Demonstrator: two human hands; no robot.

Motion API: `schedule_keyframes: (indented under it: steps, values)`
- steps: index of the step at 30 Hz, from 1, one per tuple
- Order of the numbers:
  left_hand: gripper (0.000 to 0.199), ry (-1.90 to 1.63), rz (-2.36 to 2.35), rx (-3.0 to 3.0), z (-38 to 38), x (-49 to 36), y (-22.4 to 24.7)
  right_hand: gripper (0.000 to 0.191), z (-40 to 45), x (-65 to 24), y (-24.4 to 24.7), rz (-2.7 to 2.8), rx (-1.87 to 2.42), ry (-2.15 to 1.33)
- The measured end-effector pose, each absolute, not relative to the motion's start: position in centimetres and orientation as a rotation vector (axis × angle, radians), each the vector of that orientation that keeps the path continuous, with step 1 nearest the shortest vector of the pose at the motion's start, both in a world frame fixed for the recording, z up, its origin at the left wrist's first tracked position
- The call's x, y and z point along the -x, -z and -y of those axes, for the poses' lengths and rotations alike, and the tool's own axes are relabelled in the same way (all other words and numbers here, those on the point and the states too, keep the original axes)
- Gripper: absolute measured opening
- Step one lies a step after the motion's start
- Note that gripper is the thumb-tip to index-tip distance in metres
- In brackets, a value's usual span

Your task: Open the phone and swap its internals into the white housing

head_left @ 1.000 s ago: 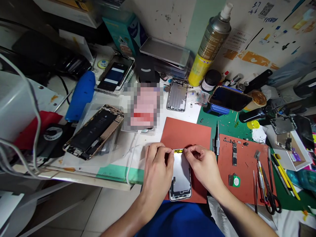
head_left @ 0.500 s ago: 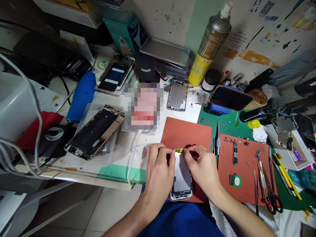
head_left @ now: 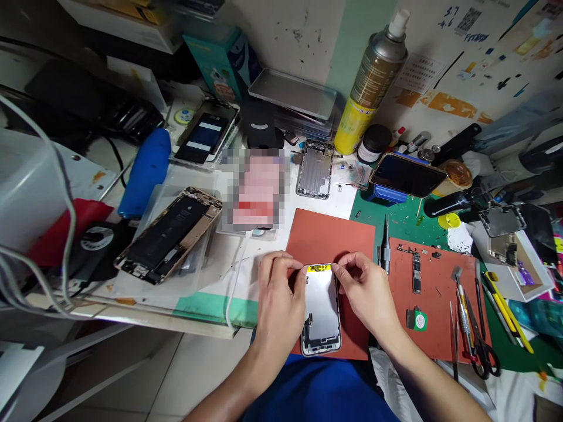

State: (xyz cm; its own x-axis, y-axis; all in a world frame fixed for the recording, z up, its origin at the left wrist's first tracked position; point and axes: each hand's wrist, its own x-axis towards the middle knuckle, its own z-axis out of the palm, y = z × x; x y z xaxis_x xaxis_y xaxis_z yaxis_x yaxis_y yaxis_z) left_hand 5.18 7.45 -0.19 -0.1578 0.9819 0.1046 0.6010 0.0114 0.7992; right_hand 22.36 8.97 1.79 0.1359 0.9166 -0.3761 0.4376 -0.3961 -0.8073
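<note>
A phone screen assembly lies back side up on the reddish-brown mat, its metal backing showing. Across its top end runs a bright yellow strip with small dark parts on it. My left hand pinches the top left corner between thumb and fingers. At the top right corner, my right hand has thumb and forefinger closed on the edge. The fingertips partly cover both ends of the strip, so whether they grip the strip as well is hidden.
To the right, a second mat bears a logic board, tweezers and scissors. A screwdriver lies between the mats. An opened phone rests at left. A spray can stands at the back.
My fingers have spread apart toward the two top corners, uncovering more of the yellow strip. The screen assembly stays nearly in place; the view has shifted slightly.
</note>
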Motion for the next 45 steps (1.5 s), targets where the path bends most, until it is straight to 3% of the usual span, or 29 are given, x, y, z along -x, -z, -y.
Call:
schedule_keyframes:
  steps: [7,12,16,20,30,36,45]
  values:
    - [0.012,-1.067,-1.781,-1.573,-7.1,-4.3,-0.4,0.031,-7.8,-23.3,-3.0,1.183,1.816,-1.199]
    - [0.033,-1.104,-1.669,-1.849,-4.9,-1.9,-0.9,0.039,-3.2,-25.8,-5.0,1.114,1.832,-1.191]
    - [0.049,-0.838,-1.304,-2.372,-3.9,-1.1,0.0,0.044,1.5,-26.3,-4.7,1.136,1.87,-1.211]
    - [0.044,-0.686,-1.386,-2.507,-4.0,-1.7,0.8,0.048,4.6,-25.8,-3.6,1.13,1.868,-1.244]
    - [0.044,-0.706,-1.48,-2.507,-3.7,-2.4,0.5,0.052,7.9,-26.5,-3.2,1.129,1.821,-1.203]
    - [0.079,-0.403,-0.895,-2.783,-4.4,-0.1,-1.9,0.046,10.5,-25.6,-2.5,1.269,1.743,-1.222]
    - [0.06,0.044,-0.428,-2.746,-7.1,-3.9,-3.7,0.041,12.5,-25.4,-1.3,1.434,1.64,-1.1]
